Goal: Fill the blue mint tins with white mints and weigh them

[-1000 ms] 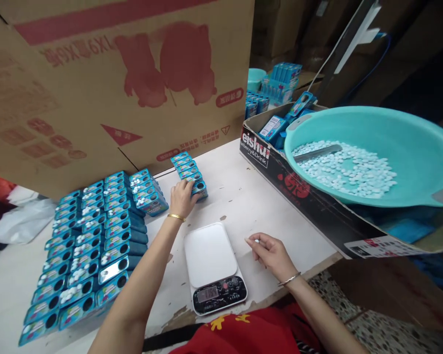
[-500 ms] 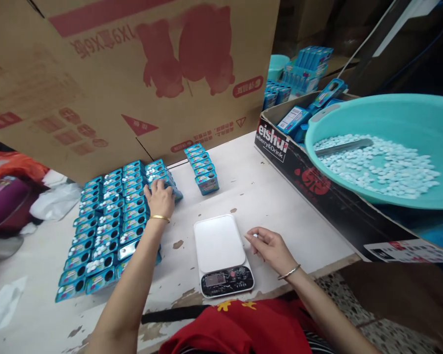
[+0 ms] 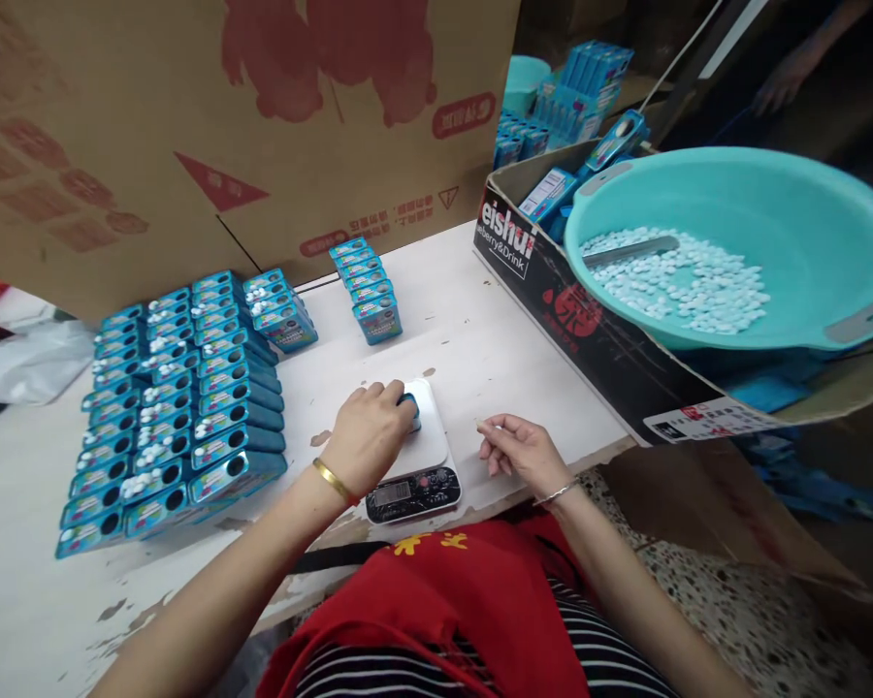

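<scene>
Place: apparently a small packing workshop | worn counter (image 3: 472,320) with digital scale (image 3: 431,444) | left: rows of blue boxes (image 3: 222,407) | right: turquoise basin (image 3: 792,223) of white pellets (image 3: 688,286) over open black carton (image 3: 534,281) | far: large printed cardboard box (image 3: 152,107), stacked blue packs (image 3: 593,73)

White bench (image 3: 451,310), surface flaked in places, close rows of blue boxes (image 3: 243,427) at left, a short row (image 3: 287,325) beside them, another row (image 3: 378,315) apart, digital scale (image 3: 431,444) near front edge, open black carton (image 3: 542,276) at right.

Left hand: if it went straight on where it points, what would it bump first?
The left hand would probably bump the black lettered box first; depth is hard to judge.
</scene>
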The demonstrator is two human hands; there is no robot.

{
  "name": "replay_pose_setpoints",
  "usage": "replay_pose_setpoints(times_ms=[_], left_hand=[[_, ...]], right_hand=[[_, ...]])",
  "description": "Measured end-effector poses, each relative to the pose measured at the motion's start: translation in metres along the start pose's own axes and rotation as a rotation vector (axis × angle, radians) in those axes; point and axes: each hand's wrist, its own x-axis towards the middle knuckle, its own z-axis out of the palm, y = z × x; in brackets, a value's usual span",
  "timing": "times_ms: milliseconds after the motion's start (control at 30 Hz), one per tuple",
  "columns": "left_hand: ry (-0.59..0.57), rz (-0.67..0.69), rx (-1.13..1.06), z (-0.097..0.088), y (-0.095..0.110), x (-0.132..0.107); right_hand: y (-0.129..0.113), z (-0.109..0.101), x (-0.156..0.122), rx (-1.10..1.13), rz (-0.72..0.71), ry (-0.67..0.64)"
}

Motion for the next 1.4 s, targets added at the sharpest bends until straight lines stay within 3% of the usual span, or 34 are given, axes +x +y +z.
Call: replay_pose_setpoints(times_ms=[67,167,300,433,533,667,867,1067,1233,1400], left_hand=[[0.044,0.015,-0.05,-0.001,-0.004,-0.002],[0.225,-0.014,-0.235,-0.007,-0.02,-0.016],[0.49,-0.295,-0.487,-0.003,-0.045,-0.05],[0.523,-0.541,-0.621,0.025,-0.057,-0.084],[0.507,-0.599,-0.656,0.05,-0.054,-0.1],[0.576,-0.552,-0.666,0.068,-0.042,-0.105],[0.723,-0.327,-0.541,0.066,-0.028,-0.094],[0.739,-0.164,-0.397,0.069,-0.02,-0.083],[0.708,-0.158,-0.354,0.075,-0.013,-0.079],[0.684,-0.123,-0.324,0.074,-0.003,-0.066]], right_hand=[[0.001,-0.002,-0.002,0.005,-0.001,0.002],[0.002,-0.005,-0.004,0.005,-0.006,0.004],[-0.003,-0.006,-0.009,-0.039,-0.021,0.009],[-0.013,0.002,-0.011,-0.101,-0.089,-0.002],[-0.023,0.013,-0.012,-0.149,-0.18,-0.02],[-0.039,0.029,-0.011,-0.216,-0.305,-0.047],[-0.058,0.053,-0.006,-0.365,-0.513,-0.086],[-0.066,0.076,0.003,-0.706,-0.73,-0.113],[-0.067,0.084,0.004,-0.872,-0.718,-0.136],[-0.059,0.075,0.008,-0.757,-0.734,-0.095]])
